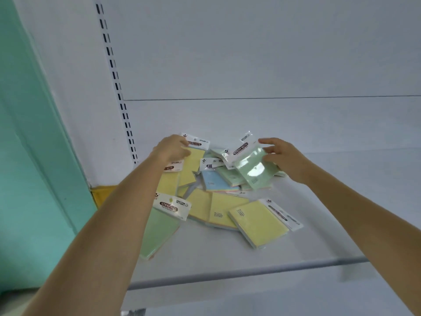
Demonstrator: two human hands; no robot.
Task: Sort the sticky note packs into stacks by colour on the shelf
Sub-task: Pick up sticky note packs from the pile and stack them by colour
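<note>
A jumbled heap of sticky note packs lies on the white shelf [319,242]. My left hand [170,149] grips a yellow pack [192,165] by its white header, lifted at the heap's back left. My right hand [282,156] holds a green pack [255,169] tilted above the heap's back right. Under them lie a blue pack [215,181] and another green pack [230,176]. Yellow packs lie at the front, one in the middle [225,209] and one to the right [258,223]. A green pack [157,233] rests at the front left, partly under my left forearm.
The shelf's grey front rail [250,271] runs across below the heap. A white slotted upright [118,87] stands at the back left, with a teal wall [27,156] beyond it. A yellow patch [101,195] shows at the shelf's left corner.
</note>
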